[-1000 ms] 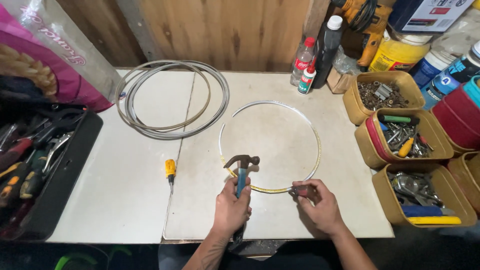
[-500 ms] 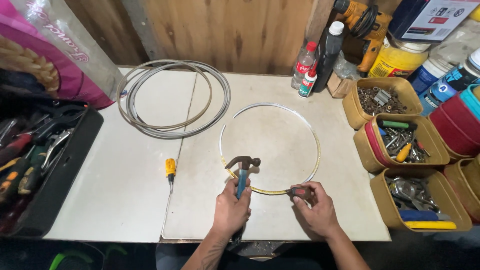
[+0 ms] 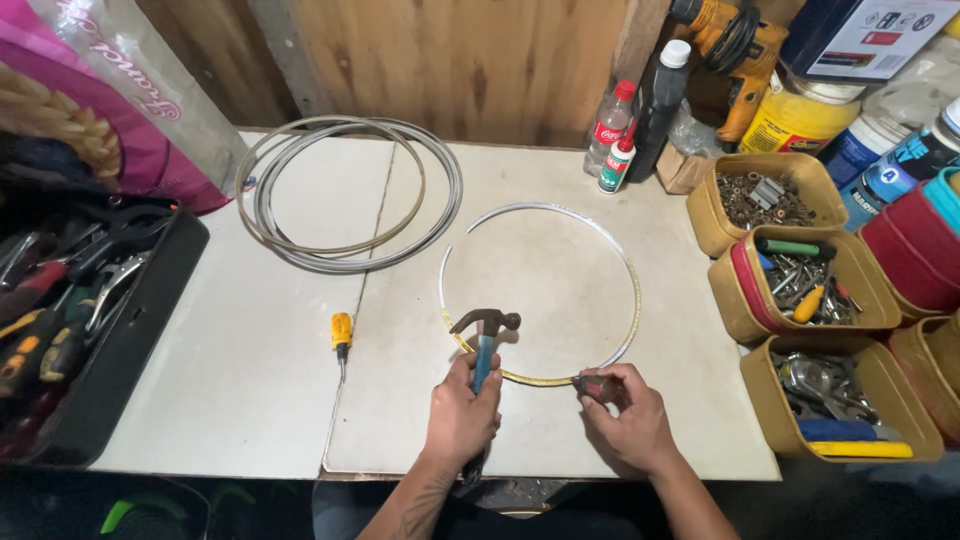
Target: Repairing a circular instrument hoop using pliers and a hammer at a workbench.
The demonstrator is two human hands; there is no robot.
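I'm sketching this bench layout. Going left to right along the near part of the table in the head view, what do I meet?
Black tool tray → yellow-handled screwdriver → left hand holding claw hammer → right hand → tan bin.

1. Hammer (image 3: 484,345): claw type, dark rusty head, blue handle. Handle gripped in left hand (image 3: 462,415); head up, over the near-left arc of the hoop.
2. Hoop (image 3: 540,293): thin metal band bent into an open ring, gap at upper left, lying flat on the bench (image 3: 270,400). Yellowish along the near arc.
3. Small dark tool (image 3: 592,385): pinched in right hand (image 3: 632,425), at the hoop's near edge; kind unclear.
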